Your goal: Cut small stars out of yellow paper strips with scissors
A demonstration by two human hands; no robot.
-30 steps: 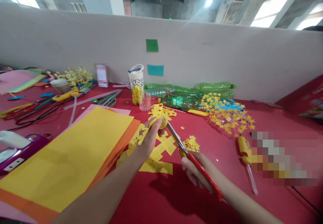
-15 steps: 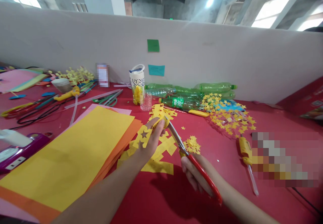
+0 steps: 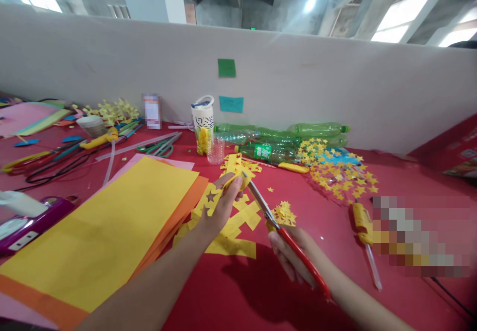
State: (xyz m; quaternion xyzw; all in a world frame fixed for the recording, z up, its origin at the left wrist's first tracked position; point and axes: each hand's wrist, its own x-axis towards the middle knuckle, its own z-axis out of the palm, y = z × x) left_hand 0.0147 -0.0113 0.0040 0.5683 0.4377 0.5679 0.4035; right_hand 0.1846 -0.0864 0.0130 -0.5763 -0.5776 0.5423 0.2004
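My left hand pinches a folded strip of yellow felt, which has a star-shaped hole cut through its hanging part. In my right hand is a pair of red-handled scissors, fingers wrapped round the grips. The blade tips meet the felt just above my left thumb. Below the hands lie yellow felt scraps, and a small heap of cut yellow stars sits just beyond my right hand. One loose star lies apart on the red table.
Yellow and orange sheets are stacked at left. A patterned tumbler, a clear plastic cup and green bottles line the back. A star-covered piece and a yellow glue gun lie at right. A purple power strip is far left.
The scissor handles and my right hand have shifted slightly right and down. The tips stay at the felt, and the hanging part with the star hole has swung a little left.
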